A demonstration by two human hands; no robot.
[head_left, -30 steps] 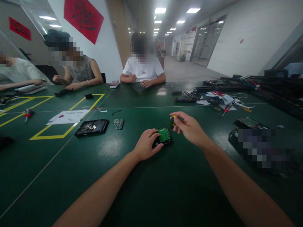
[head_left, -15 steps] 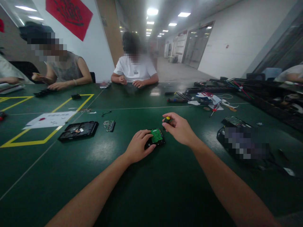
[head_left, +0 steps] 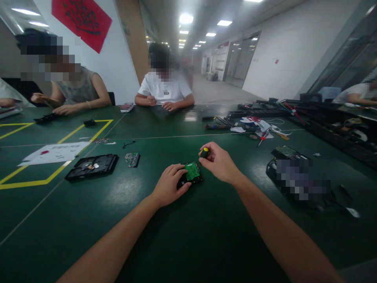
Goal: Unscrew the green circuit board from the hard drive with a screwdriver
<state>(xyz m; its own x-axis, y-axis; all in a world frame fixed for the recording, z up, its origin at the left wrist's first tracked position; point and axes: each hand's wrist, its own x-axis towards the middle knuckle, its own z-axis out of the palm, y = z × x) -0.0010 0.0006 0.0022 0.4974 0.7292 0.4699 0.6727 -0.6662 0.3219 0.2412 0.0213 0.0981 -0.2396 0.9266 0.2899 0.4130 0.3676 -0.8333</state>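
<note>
A small black hard drive [head_left: 198, 180] with a green circuit board [head_left: 192, 171] facing up lies flat on the table. My left hand [head_left: 170, 184] grips it from its left side, with fingers over the board's edge and the thumb along the near side. Between the fingertips of my right hand [head_left: 219, 160] is a screwdriver [head_left: 204, 153] with a dark, yellow-topped handle. It stands roughly upright over the drive's right edge. Its tip is too small for me to tell whether it touches a screw.
Left of my hands lie a loose circuit board [head_left: 132, 159], a black plastic casing [head_left: 92, 166] and a paper sheet [head_left: 55, 152]. A dark device with cables [head_left: 294, 179] sits at right. Tools and wires [head_left: 259, 125] lie behind it. Two people [head_left: 165, 88] sit across the table.
My view has turned slightly, shifting the scene leftward. The screwdriver leans a little differently in my right hand, over the drive's right edge. My left hand keeps its hold.
</note>
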